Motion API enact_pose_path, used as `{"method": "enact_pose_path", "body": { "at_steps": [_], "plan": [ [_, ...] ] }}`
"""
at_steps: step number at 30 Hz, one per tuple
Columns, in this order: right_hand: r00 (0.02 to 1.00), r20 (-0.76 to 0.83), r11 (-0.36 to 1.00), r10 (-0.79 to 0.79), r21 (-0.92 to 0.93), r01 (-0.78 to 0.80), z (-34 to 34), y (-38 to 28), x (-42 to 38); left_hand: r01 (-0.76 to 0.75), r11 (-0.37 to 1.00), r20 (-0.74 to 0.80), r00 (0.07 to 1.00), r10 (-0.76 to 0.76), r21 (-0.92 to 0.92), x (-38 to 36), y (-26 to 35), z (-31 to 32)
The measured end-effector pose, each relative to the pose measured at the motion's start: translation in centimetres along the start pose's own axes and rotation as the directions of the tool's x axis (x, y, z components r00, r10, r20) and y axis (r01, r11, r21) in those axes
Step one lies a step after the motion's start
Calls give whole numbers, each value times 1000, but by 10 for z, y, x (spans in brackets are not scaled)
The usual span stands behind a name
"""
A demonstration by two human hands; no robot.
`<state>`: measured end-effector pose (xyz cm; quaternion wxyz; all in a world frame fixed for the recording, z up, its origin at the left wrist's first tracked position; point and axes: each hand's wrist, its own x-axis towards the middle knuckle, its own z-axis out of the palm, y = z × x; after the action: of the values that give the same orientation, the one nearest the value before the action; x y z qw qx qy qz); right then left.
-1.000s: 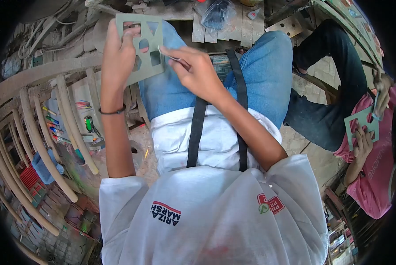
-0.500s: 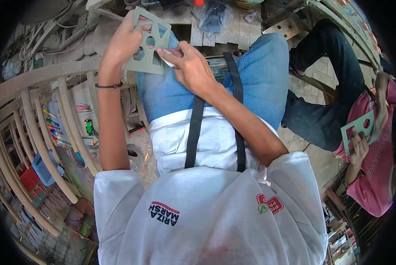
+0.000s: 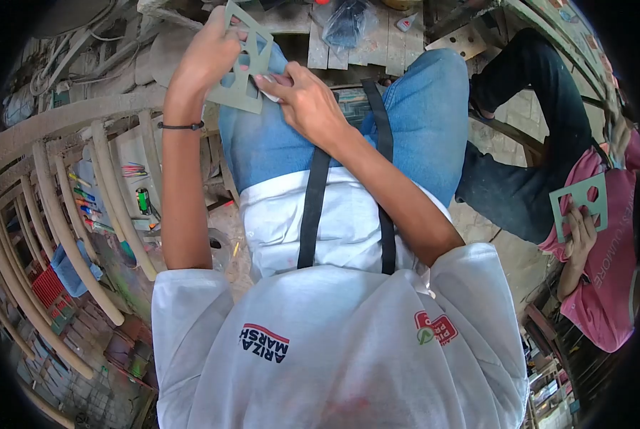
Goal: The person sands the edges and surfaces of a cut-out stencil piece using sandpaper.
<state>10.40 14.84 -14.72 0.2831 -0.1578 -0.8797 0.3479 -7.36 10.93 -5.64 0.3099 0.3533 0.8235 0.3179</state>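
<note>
My left hand [image 3: 216,51] grips the upper left side of a grey-green flat board with cut-out holes [image 3: 247,99], tilted over my left thigh. My right hand [image 3: 307,101] is closed on a small white folded piece [image 3: 268,91], whose material I cannot make out. It touches or lies right beside the right edge of the board. The fingers of my left hand wrap round the board's edge and partly show through the openings.
To the right, another person's hand [image 3: 581,227] holds a similar green cut-out board [image 3: 557,214]. A curved wooden railing [image 3: 62,132] runs along my left. Ahead, a clear plastic bag with something dark [image 3: 348,27] lies on wooden slats [image 3: 320,53].
The board in my left hand has shifted slightly upward and turned a little, showing its face more edge-on. My right hand has moved up slightly with the white piece. The other person's board has tilted.
</note>
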Motion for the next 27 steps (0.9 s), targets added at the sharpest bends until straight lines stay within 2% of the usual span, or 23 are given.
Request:
{"method": "enact_pose_path", "body": {
  "at_steps": [3,5,6,7,8,10,12,13,14,15,16,18,22,23,25,27],
  "plan": [
    [997,66,999,32,-42,-29,-6,3,-3,-5,996,19,1000,7,-84,-2,2,-4],
    [995,86,997,54,-60,-48,-10,1,-1,-61,996,-13,998,61,-61,1,-6,-2],
    [999,34,999,19,27,-19,-14,-5,2,-105,994,-39,994,104,-39,1,-5,-1],
    [1000,-16,993,-12,113,14,-15,-8,3,-99,994,-37,995,98,-40,3,-5,0],
    [1000,-5,993,-4,118,5,-9,-6,0,-65,997,-21,998,64,-39,3,-4,1],
    [999,42,999,8,39,-9,0,-3,0,-36,999,-1,999,36,-36,6,-11,3],
    [999,41,997,5,76,-8,-5,-2,2,-293,954,6,956,294,62,13,-25,0],
    [999,46,993,18,116,-24,-8,-4,1,-292,954,6,956,292,65,13,-28,0],
    [999,40,993,15,115,-19,-10,-5,4,-223,975,15,975,223,13,15,-31,-1],
    [1000,16,996,11,94,-12,-13,-6,7,-149,988,27,988,150,-42,15,-28,-1],
    [1000,2,997,20,76,-20,-15,-8,3,-138,989,32,990,140,-48,12,-28,0],
    [997,51,998,51,22,-52,-7,-1,-2,-22,998,45,999,24,-60,13,-22,-3],
    [990,97,994,106,-40,-103,-9,3,-2,-69,996,0,998,69,62,6,-7,-3],
    [990,92,994,104,-41,-100,-10,2,-1,-74,997,-10,997,74,10,3,-4,-3],
    [1000,-13,992,-6,126,7,-16,-7,2,-67,997,-16,998,67,-48,1,0,0],
    [1000,9,997,15,81,-16,-8,-1,1,-26,999,14,1000,26,-47,-1,2,1]
  ]
}}
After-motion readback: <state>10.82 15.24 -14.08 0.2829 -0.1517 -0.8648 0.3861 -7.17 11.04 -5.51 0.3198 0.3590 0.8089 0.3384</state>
